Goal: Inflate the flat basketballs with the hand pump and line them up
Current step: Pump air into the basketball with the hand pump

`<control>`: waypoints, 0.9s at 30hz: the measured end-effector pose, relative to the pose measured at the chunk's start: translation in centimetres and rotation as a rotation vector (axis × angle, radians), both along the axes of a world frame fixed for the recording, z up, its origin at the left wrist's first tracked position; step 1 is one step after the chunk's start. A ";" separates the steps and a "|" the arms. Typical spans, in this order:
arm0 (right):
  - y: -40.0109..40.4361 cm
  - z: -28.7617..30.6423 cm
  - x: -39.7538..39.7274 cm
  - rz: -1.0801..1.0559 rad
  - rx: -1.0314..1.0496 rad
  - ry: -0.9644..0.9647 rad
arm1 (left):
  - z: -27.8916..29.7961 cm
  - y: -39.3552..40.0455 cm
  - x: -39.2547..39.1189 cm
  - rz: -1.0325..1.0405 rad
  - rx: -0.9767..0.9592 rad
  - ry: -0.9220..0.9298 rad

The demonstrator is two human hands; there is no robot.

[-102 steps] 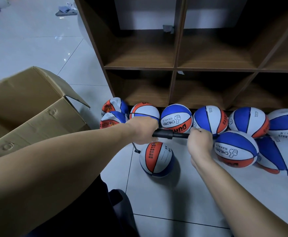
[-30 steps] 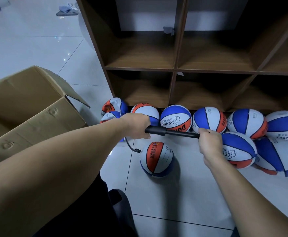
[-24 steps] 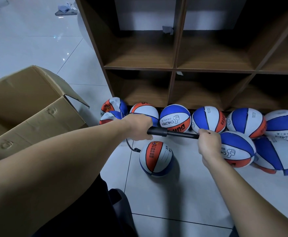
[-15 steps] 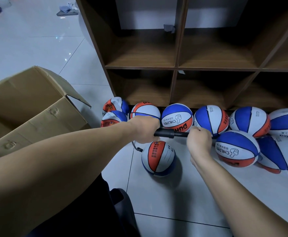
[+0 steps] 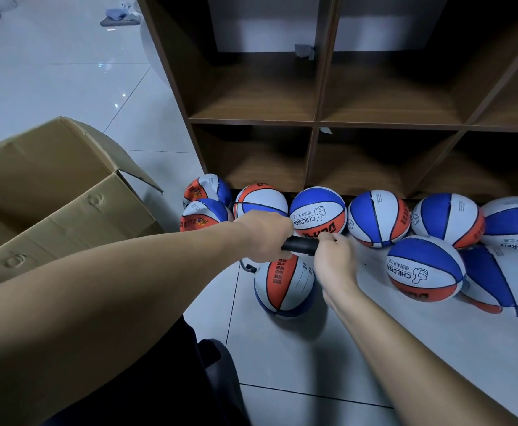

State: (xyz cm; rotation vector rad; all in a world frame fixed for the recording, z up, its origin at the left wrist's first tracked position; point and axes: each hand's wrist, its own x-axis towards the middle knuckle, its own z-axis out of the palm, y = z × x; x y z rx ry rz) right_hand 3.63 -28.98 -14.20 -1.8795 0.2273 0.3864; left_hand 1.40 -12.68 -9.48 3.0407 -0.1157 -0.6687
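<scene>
Gripping pump [image 5: 300, 245]: L hand [image 5: 264, 235] on barrel, R hand [image 5: 333, 262] on handle, above ball [image 5: 284, 287]; bare tiles R.

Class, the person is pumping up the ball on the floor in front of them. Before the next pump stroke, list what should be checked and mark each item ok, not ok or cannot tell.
1. Left hand grips the pump barrel: ok.
2. Right hand holds the pump's handle end: ok, fingers curled round it, handle itself hidden.
3. Hose runs from the pump to the ball: ok.
4. Needle seated in the valve: cannot tell, too small to see.
5. Ball rests on the floor, apart from the row by the shelf: ok.
6. Ball fully round: cannot tell, hands cover its top.
</scene>
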 end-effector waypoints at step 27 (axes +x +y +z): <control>-2.5 0.8 2.4 -0.129 -0.096 -0.037 | 0.7 1.3 -0.2 0.079 -0.004 -0.001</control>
